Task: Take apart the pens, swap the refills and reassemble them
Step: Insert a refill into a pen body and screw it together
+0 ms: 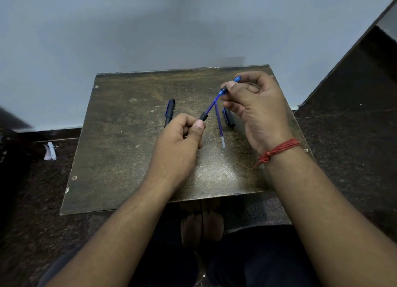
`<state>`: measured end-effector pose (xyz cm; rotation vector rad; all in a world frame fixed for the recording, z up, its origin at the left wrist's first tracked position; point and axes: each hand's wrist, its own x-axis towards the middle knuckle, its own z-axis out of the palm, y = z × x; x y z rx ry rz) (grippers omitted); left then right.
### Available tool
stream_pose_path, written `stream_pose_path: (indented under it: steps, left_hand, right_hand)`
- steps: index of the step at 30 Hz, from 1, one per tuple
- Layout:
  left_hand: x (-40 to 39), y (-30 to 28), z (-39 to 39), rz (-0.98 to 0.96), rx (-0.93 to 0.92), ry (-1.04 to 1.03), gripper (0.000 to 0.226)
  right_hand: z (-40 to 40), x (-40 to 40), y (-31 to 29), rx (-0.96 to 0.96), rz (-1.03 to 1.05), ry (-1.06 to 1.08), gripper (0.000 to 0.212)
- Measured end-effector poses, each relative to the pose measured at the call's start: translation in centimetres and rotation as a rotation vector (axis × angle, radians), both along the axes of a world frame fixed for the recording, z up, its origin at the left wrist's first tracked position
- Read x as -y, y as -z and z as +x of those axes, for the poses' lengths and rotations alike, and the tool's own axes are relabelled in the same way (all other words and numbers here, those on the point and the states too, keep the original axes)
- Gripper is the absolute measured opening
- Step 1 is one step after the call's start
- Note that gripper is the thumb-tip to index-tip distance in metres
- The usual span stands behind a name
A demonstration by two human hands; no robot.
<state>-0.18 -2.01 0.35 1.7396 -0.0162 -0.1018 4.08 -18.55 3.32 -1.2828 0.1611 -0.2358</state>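
Dark speckled stone flooring (pixel 354 136) surrounds a low, scuffed brown wooden board (pixel 120 149) that sits against a pale grey wall (pixel 150 29). Nearest the camera, two bare forearms reach over the board's front edge, the right wrist wrapped in a knotted red thread bracelet (pixel 277 151). The left hand (pixel 178 145) is curled closed, thumb and forefinger pinching a short black pen barrel (pixel 203 116) just above the board. From that barrel's open end a thin translucent blue refill (pixel 211 104) rises diagonally up and to the right. Its upper end meets a blue and black pen piece (pixel 227 87) pinched between the thumb and fingertips of the right hand (pixel 257 110), whose remaining fingers are folded inward. Beneath the two hands, a second blue refill with a pale tip (pixel 220 126) lies loose on the board, pointing toward the camera. Just right of it lies a black pen cap with a blue clip (pixel 228 118), partly hidden by the right hand. Farther left, well apart from the hands, a black capped pen (pixel 169 112) lies on the board. On the floor at far left lies a crumpled white paper scrap (pixel 50 151).
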Motion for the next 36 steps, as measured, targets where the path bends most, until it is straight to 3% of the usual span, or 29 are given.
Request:
stream_pose_path:
  steps: [10, 17, 31, 36]
  left_hand:
    - [-0.1, 0.0, 0.0, 0.001, -0.002, -0.002, 0.018]
    - [-0.1, -0.1, 0.0, 0.003, -0.001, -0.007, 0.018]
    - [-0.1, -0.3, 0.0, -0.009, 0.007, -0.029, 0.019]
    - [0.0, -0.4, -0.1, 0.023, 0.022, -0.031, 0.019]
  right_hand:
    - [0.0, 0.1, 0.2, -0.018, -0.028, -0.080, 0.034]
    - [-0.5, -0.7, 0.3, -0.047, -0.123, -0.255, 0.044]
    - [-0.5, -1.2, 0.5, -0.052, -0.078, -0.309, 0.040]
    - [-0.4, -1.4, 0.9, -0.066, -0.149, -0.283, 0.037]
